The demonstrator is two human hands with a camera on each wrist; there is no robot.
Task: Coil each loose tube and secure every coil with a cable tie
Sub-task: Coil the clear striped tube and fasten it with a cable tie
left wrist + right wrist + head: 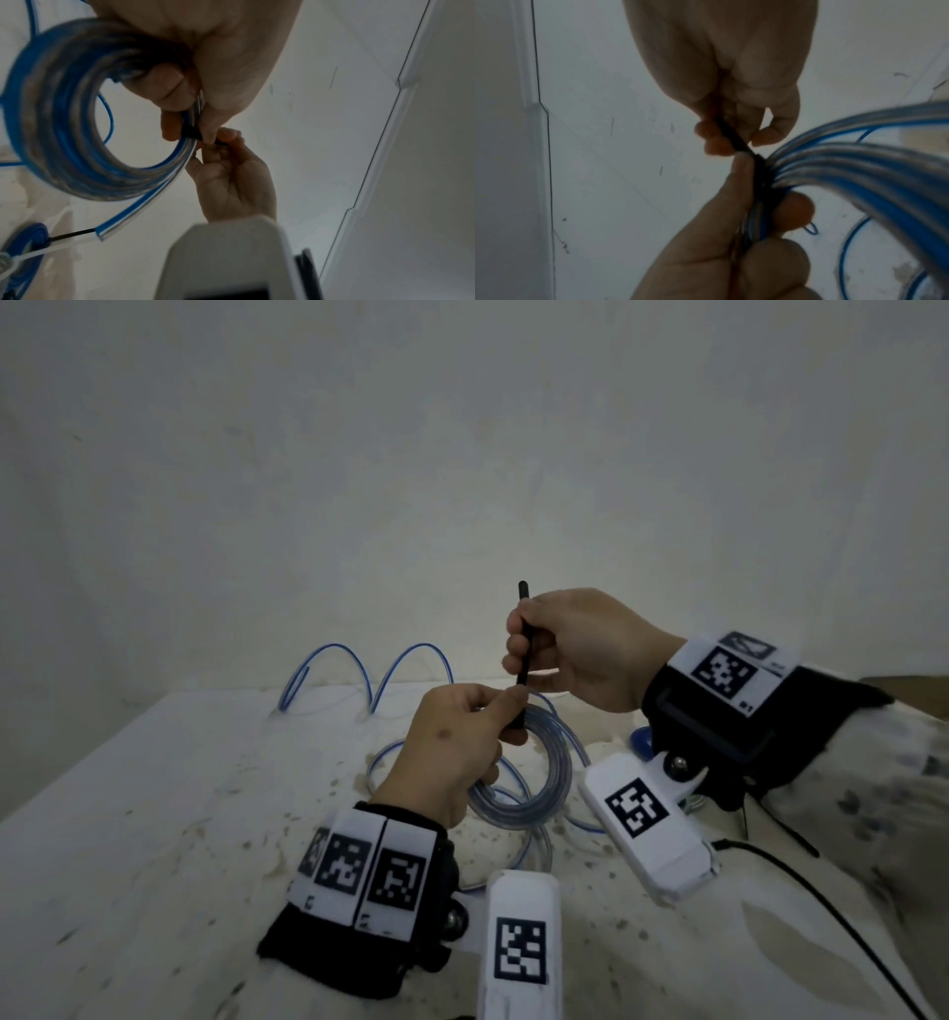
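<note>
Above the speckled white table (154, 814) the left hand (447, 752) holds the coil of blue-striped clear tube (518, 793) up, fingers curled round the bundle, while the right hand (570, 649) pinches the black cable tie (523, 639) wrapped round it, tail pointing upward.

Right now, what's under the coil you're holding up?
Under the coil, loose blue tube trails over the stained white table. The left hand grips the coil, hiding the table under it; the right hand pulls the black tie.
</note>
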